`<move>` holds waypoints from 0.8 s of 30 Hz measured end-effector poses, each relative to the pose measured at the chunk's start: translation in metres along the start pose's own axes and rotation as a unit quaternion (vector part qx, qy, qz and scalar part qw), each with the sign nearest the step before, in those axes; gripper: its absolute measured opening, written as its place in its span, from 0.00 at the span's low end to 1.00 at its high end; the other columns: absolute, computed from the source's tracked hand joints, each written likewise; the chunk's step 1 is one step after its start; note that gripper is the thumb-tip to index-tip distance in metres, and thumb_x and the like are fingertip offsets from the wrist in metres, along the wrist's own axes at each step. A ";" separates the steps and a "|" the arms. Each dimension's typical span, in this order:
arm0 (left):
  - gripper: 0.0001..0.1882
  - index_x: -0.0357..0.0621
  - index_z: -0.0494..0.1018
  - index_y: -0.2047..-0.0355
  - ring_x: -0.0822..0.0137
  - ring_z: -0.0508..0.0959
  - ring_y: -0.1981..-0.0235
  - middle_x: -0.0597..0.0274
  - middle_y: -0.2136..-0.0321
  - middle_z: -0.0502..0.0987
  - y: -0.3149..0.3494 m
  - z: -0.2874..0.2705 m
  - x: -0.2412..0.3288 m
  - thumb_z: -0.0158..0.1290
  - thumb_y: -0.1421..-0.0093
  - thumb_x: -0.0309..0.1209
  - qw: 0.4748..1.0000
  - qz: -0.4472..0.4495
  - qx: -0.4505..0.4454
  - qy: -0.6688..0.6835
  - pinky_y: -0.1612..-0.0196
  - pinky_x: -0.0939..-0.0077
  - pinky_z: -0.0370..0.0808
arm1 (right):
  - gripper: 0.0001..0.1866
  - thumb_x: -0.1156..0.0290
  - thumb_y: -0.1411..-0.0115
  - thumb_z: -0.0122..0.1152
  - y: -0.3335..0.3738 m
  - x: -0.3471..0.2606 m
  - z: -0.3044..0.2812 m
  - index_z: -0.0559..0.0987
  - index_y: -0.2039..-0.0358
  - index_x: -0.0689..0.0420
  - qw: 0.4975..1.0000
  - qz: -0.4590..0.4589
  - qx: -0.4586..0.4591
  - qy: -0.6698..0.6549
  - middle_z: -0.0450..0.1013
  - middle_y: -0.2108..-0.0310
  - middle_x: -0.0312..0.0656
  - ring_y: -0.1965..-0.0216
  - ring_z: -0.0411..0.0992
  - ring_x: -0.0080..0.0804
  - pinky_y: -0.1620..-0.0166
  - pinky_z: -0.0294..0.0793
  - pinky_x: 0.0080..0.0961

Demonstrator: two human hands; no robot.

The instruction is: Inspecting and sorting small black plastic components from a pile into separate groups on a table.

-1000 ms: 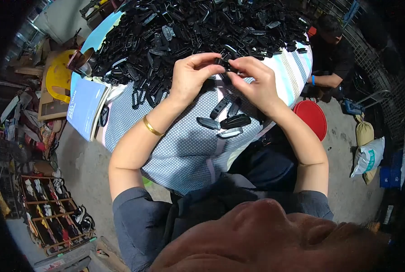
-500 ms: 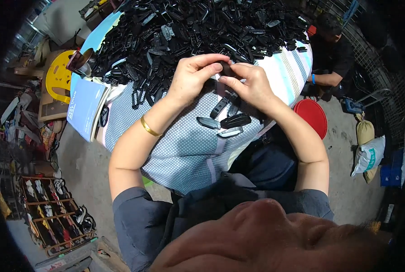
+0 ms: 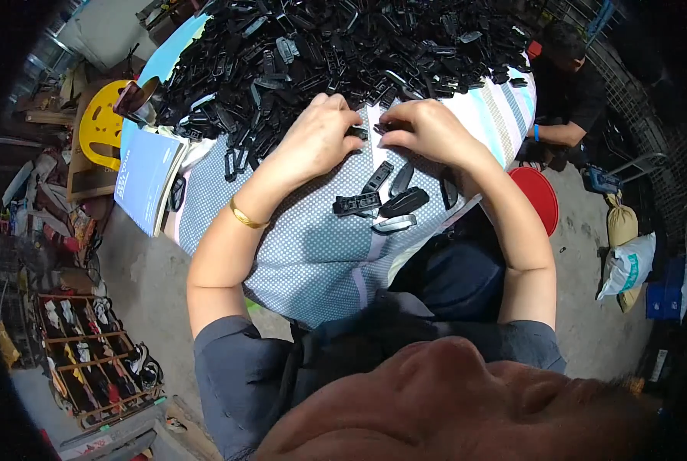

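A large heap of black plastic parts [image 3: 312,61], oblong and clip-like, covers the far side of the cloth-covered table. At its near edge my left hand [image 3: 324,138] is closed, a small black plastic part [image 3: 358,133] showing between thumb and fingers. Just to the right, my right hand [image 3: 428,134] pinches another dark piece [image 3: 381,129], mostly hidden by the fingertips. The hands are slightly apart. Nearer me lies a small group of parts: a ribbed black one [image 3: 356,203], a glossy black one [image 3: 405,202] and a silver-faced one [image 3: 395,223] among them.
Patterned cloth [image 3: 297,253] drapes over the near table edge. A blue book [image 3: 147,173] lies at the left edge, near a yellow plastic chair [image 3: 101,127]. To the right are a round red stool [image 3: 534,198] and another person [image 3: 566,100]. A rack [image 3: 97,353] stands lower left.
My hands were together around one dark part; they have separated, the left staying by the heap. In the near group, the leftmost part now shows a ribbed black side instead of a smooth one.
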State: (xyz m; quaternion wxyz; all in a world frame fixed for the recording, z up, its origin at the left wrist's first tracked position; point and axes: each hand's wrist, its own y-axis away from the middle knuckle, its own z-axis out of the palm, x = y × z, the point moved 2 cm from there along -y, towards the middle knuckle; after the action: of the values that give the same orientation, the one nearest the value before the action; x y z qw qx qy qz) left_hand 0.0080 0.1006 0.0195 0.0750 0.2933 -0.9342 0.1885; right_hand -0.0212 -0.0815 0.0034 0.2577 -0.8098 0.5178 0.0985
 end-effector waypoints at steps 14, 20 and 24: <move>0.08 0.37 0.69 0.66 0.63 0.75 0.73 0.54 0.70 0.73 -0.013 0.006 0.003 0.52 0.48 0.24 0.970 0.003 0.190 0.152 0.69 0.75 0.72 | 0.12 0.61 0.51 0.60 0.005 0.037 -0.014 0.78 0.74 0.59 0.978 0.034 0.179 0.101 0.73 0.74 0.44 0.71 0.72 0.42 0.68 0.71 0.32; 0.14 0.35 0.69 0.56 0.73 0.76 0.72 0.58 0.57 0.71 -0.016 0.001 -0.012 0.47 0.40 0.30 0.836 -0.188 0.059 0.512 0.70 0.87 0.74 | 0.11 0.62 0.53 0.61 -0.009 0.045 -0.006 0.79 0.76 0.57 0.984 0.041 0.133 0.114 0.73 0.73 0.44 0.68 0.72 0.43 0.66 0.71 0.35; 0.17 0.33 0.66 0.52 0.70 0.77 0.65 0.52 0.61 0.74 -0.014 0.004 -0.007 0.47 0.41 0.28 0.725 -0.198 0.037 0.659 0.62 0.83 0.76 | 0.09 0.65 0.53 0.60 -0.016 0.042 -0.006 0.78 0.77 0.59 0.981 0.066 0.087 0.163 0.73 0.74 0.44 0.69 0.72 0.43 0.66 0.71 0.36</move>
State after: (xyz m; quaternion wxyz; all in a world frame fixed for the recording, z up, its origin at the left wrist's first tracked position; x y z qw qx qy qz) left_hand 0.0214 0.0922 0.0181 0.6962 0.2758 -0.5628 0.3499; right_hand 0.0109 -0.1123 -0.0048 0.2320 -0.7537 0.6116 -0.0638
